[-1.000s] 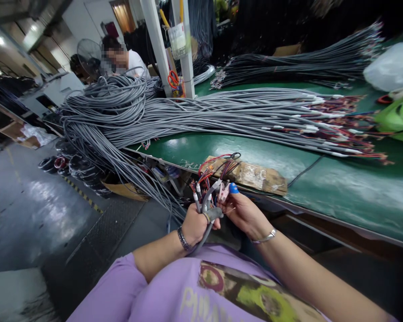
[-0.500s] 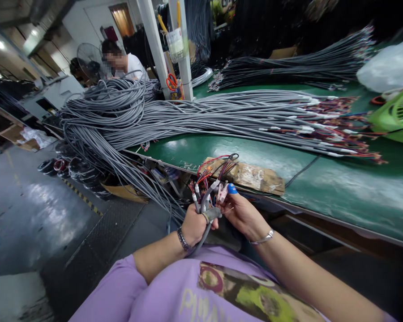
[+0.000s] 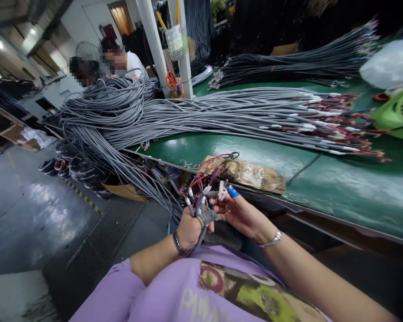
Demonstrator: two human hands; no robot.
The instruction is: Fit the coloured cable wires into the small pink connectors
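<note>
In front of my body, my left hand is wrapped round several grey cables, whose white-banded ends point up and away. Fine red, blue and dark wires fan out above them. Grey wrapping covers my left thumb. Just to the right, my right hand, with blue tape on one digit, pinches a small pale pink clip-like piece beside the wires. Its exact kind is unclear. A thin bare strand shows by the right fingers.
A worn wooden block lies at the edge of the green table. Behind it stretches a long pile of grey cables; dark cables lie farther back. A green basket stands right. People sit at the back left.
My left hand has shifted slightly left with the cables. The pale pink piece has turned more upright in my right fingers, and the fingers have spread a little. Another person's head shows more at the back.
</note>
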